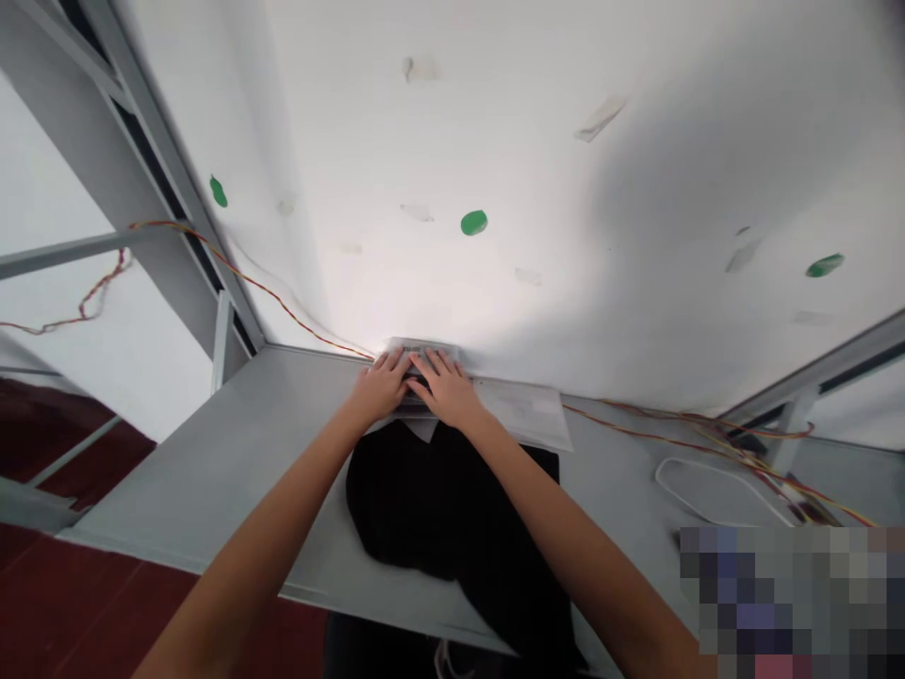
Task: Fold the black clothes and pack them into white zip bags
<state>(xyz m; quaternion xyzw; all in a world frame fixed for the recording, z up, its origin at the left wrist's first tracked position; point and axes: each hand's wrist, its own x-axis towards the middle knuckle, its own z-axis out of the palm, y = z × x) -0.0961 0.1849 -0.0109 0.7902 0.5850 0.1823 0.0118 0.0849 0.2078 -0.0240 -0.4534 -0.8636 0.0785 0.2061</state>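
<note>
At the back of a grey shelf, against the white wall, lies a flat whitish thing (424, 346) with dark print on its far part. My left hand (384, 387) rests on its left side, fingers stretched forward. Beside it my right hand (448, 389) lies on the right side, its fingers also stretched out and the thumbs close together. Both hands cover much of this thing, so I cannot make out its kind. A black cloth (438, 509) is spread on the shelf under my forearms and hangs toward the front edge.
A white sheet (530, 413) lies right of my hands. Twisted red-yellow wires (283, 306) run along the wall and continue right. A white loop of cord (707, 471) lies on the grey shelf (233, 453). Metal frames (170, 179) stand at the sides; a pixelated patch covers the lower right.
</note>
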